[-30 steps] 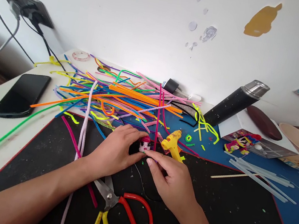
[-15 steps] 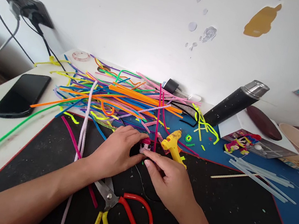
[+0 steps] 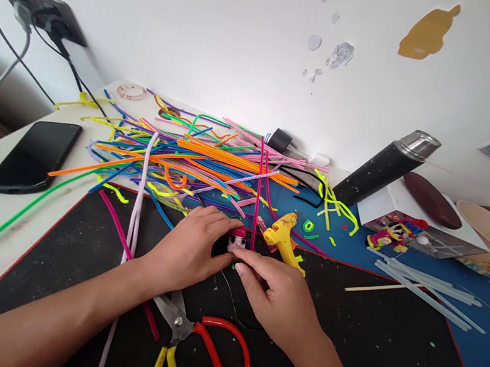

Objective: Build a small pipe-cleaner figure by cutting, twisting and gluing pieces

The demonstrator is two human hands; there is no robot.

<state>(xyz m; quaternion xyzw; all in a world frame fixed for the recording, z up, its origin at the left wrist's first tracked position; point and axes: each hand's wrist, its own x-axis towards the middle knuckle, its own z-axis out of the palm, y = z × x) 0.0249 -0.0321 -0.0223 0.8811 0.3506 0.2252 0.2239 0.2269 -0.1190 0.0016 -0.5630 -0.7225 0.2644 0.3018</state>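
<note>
A small figure head (image 3: 236,241) with a pink top, dark eyes and a pale lower part stands over the black mat. My left hand (image 3: 196,250) holds it from the left, fingers behind it and thumb in front. The index fingertip of my right hand (image 3: 277,286) touches its lower front; the right thumb is apart from that finger and the other fingers are curled under. Scissors (image 3: 178,321) with red and yellow handles lie below my hands. Right behind my right hand is a yellow glue gun (image 3: 285,238).
Colourful pipe cleaners (image 3: 202,157) are heaped behind my hands. A black phone (image 3: 34,157) lies at the left. On the right are a leaning black flask (image 3: 383,169), a finished-looking colourful figure (image 3: 394,233), translucent glue sticks (image 3: 427,289) and a thin wooden stick (image 3: 378,287).
</note>
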